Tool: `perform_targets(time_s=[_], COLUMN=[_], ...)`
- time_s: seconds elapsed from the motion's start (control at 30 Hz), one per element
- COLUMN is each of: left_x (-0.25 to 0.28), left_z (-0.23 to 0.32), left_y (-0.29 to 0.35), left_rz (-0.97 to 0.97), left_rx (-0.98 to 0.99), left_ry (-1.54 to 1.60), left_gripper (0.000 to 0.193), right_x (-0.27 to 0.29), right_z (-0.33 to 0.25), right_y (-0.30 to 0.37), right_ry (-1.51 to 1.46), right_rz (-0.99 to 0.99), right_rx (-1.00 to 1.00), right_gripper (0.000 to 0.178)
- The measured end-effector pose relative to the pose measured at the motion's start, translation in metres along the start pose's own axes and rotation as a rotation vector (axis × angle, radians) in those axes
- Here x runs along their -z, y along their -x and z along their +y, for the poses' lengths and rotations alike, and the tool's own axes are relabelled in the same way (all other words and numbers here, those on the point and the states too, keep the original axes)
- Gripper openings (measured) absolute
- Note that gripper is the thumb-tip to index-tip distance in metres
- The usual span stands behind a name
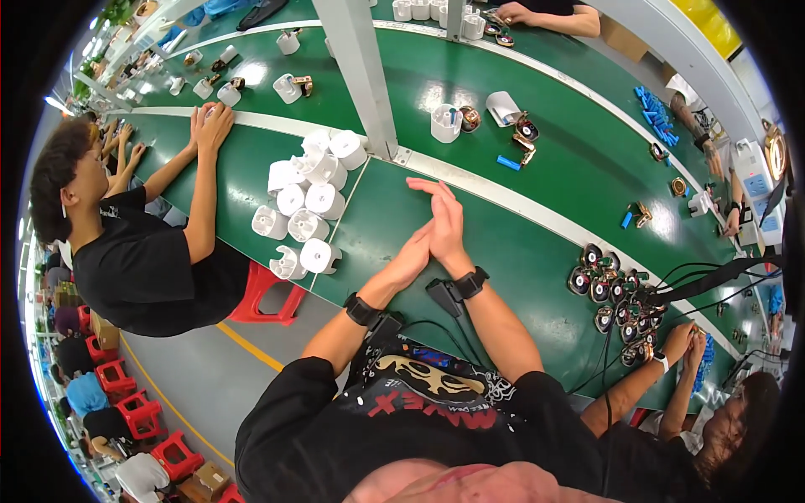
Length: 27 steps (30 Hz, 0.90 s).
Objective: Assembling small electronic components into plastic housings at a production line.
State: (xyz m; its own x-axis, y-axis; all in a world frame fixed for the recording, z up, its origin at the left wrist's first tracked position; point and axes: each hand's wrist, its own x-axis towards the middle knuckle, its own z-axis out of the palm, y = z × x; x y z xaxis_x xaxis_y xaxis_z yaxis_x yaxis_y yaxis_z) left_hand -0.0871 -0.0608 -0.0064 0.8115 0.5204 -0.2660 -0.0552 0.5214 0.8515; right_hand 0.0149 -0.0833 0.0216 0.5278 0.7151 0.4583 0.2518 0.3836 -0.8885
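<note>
Two hands (448, 225) pressed flat together, nothing visibly held
Seemingly a pause; a pickup would call for separating, then reaching left to the white housings (324, 200).

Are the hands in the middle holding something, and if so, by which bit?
Nothing visible is held: the left hand and right hand are against each other.

Factory assembly workshop. Long green surface (520, 243), workers (134, 272) seated along it; white housings (323, 199) and dark round components (599, 289) in batches; red plastic stools (270, 292) in a row; yellow lines (251, 346) on grey floor (193, 369).
</note>
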Motion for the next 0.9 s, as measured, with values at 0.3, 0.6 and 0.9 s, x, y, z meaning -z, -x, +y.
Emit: perform_targets(time_s=[0.3, 0.6, 0.9], left_x=[-0.034, -0.028, 0.013], left_z=[0.017, 0.028, 0.062], left_y=[0.001, -0.047, 0.01], left_rz=[-0.218, -0.203, 0.051], left_rx=[-0.068, -0.244, -0.153], left_ry=[-0.3, -0.633, -1.042], left_gripper=[0.073, 0.088, 0.059], right_x=[0.036, 0.042, 0.114], right_z=[0.022, -0.012, 0.046], right_y=[-0.02, -0.023, -0.088], right_ry=[-0.008, -0.413, 1.018], right_rz=[-0.02, 0.267, 0.209], right_rx=[-0.136, -0.361, -0.801], right_gripper=[0.04, 0.04, 0.055])
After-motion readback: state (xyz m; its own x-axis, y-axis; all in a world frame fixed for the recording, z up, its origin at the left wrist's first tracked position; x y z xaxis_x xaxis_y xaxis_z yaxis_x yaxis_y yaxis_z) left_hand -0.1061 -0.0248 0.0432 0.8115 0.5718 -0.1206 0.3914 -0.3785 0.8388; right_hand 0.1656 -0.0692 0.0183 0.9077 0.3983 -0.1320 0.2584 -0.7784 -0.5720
